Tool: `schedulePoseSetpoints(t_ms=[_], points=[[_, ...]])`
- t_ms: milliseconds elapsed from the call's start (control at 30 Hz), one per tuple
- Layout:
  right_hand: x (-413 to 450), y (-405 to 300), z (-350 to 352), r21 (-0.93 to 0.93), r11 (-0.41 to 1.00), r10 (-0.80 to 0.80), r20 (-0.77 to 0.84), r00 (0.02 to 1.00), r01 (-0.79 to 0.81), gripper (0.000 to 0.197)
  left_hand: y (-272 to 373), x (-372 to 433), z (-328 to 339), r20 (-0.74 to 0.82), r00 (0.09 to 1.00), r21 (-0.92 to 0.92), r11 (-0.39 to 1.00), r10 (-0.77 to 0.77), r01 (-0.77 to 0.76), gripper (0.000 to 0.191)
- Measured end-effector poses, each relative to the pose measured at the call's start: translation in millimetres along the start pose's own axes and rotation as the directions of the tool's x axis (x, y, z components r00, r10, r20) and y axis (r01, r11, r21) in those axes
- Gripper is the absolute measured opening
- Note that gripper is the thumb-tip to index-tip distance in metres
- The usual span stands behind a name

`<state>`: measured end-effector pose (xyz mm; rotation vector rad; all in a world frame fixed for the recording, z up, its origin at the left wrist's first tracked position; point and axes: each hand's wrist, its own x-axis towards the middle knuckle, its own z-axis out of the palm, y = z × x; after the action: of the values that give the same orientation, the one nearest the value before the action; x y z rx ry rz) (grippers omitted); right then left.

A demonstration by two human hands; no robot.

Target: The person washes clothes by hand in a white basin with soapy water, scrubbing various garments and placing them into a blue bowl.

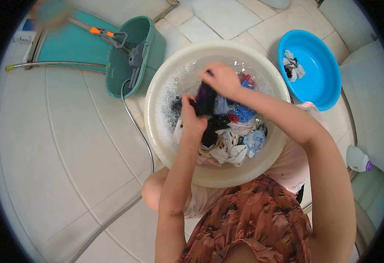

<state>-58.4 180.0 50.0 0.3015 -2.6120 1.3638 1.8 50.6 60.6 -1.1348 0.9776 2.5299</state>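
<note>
A large cream plastic basin (pixel 165 157) stands before me with soapy water and several wet garments in it. Both my hands grip a dark black and purple garment (pixel 206 98) over the water. My right hand (pixel 223 79) pinches its far end, blurred by motion. Nearer to me on the left, my left hand (pixel 192 113) holds its lower part. Below lie white printed clothes (pixel 226 146), a black cloth (pixel 213 130), a bright blue cloth (pixel 244 113) and a light blue cloth (pixel 255 141). Foam (pixel 169 95) floats along the basin's left side.
A green mop bucket (pixel 155 49) with a wringer stands at the upper left. A metal shower hose (pixel 142 138) runs along the tiled floor. On the right are a blue basin (pixel 323 75) with small wet cloths (pixel 294 67) and a white bottle with a purple cap (pixel 357 159).
</note>
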Motion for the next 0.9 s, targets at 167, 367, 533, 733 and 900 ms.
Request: schedulePoseSetpoints(t_ms=[167,367,533,733,900], points=[[-14,27,10,-0.145,0.975,-0.142,0.194,0.971,0.171,0.029,13,35,-40,-0.04,0.986,-0.024,0.986,0.162,-0.163,0.017],[-15,31,-6,-0.386,0.909,0.264,0.245,0.933,-0.156,0.032,-1,23,-18,-0.044,0.989,0.089,0.987,0.138,-0.134,0.033],[-44,-66,0,0.2,0.966,-0.201,0.169,0.965,0.166,0.022,1,22,-44,0.475,0.88,-0.053,0.997,-0.017,0.048,0.038],[-70,-110,-3,0.33,0.844,-0.507,0.232,0.83,0.423,0.015,13,34,-49,0.929,0.354,-0.14,0.783,-0.108,0.606,0.04],[-28,-69,22,0.029,0.971,-0.238,0.122,0.964,0.236,0.016,-15,23,-39,0.522,0.834,-0.068,0.966,-0.178,0.249,0.037]])
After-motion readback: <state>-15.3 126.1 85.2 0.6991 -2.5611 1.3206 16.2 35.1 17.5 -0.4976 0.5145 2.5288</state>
